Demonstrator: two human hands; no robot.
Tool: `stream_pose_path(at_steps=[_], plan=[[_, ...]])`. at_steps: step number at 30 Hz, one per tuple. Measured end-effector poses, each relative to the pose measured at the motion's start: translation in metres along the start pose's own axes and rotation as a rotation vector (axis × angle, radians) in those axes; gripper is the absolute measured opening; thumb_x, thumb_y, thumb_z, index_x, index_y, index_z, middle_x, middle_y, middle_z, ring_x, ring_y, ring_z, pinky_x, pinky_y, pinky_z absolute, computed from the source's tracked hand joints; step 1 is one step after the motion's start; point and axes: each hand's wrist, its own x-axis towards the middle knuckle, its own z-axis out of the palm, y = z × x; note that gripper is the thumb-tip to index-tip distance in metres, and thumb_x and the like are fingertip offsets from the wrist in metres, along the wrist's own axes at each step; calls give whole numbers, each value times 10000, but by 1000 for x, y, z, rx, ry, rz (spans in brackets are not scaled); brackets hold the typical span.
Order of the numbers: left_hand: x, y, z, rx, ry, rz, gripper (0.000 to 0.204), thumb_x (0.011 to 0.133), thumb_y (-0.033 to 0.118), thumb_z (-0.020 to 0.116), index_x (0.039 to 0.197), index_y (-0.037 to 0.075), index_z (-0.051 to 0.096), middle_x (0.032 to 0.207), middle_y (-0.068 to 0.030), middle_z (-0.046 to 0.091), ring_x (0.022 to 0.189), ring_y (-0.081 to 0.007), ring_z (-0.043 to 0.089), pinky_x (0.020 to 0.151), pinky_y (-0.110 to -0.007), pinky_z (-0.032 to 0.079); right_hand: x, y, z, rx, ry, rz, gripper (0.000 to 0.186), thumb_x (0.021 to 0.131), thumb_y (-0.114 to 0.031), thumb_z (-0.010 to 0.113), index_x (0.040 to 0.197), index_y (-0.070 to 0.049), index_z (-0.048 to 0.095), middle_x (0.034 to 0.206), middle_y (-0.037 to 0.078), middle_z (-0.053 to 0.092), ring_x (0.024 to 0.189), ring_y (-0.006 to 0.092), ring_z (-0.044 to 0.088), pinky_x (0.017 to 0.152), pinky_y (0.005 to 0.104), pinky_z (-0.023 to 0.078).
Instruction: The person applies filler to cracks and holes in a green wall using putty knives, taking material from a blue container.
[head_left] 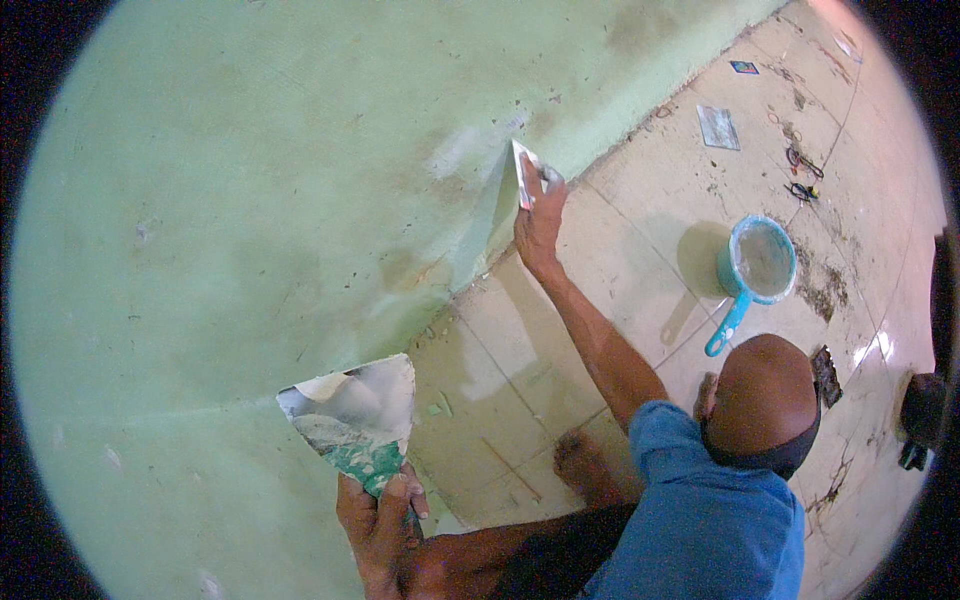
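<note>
My left hand comes up from the lower edge, closed on a wide putty knife with a green base and white filler smeared over its blade. It is held in front of the pale green wall. A co-worker in a blue shirt crouches to the right, one bent leg showing close by my hand. That person's outstretched hand holds a narrower white-coated blade at the wall, just above its base, near a pale filler patch. My right hand is not in view.
On the tiled floor stand a turquoise handled dipper of grey mixture and, farther up, a flat silvery sheet, a small card, small tools and debris. A dark object lies at the right edge.
</note>
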Motion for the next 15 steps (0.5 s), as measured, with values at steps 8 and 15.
stream_pose_path(at_steps=[8, 15], plan=[[0, 6, 4, -58, -71, -20, 296, 854, 137, 602, 1077, -9, 472, 784, -92, 554, 542, -126, 502, 468, -249, 430, -14, -18, -18, 169, -67, -92, 624, 778, 74, 461, 1376, -106, 447, 1172, 236, 471, 1103, 373, 441, 955, 438, 374], [6, 9, 15, -42, -125, -3, 255, 859, 108, 581, 1055, -12, 472, 728, -65, 550, 540, -119, 506, 469, -251, 425, 5, -53, 36, 83, 72, 72, 681, 755, 108, 469, 1403, -91, 403, 1173, 271, 466, 1119, 393, 433, 956, 440, 369]])
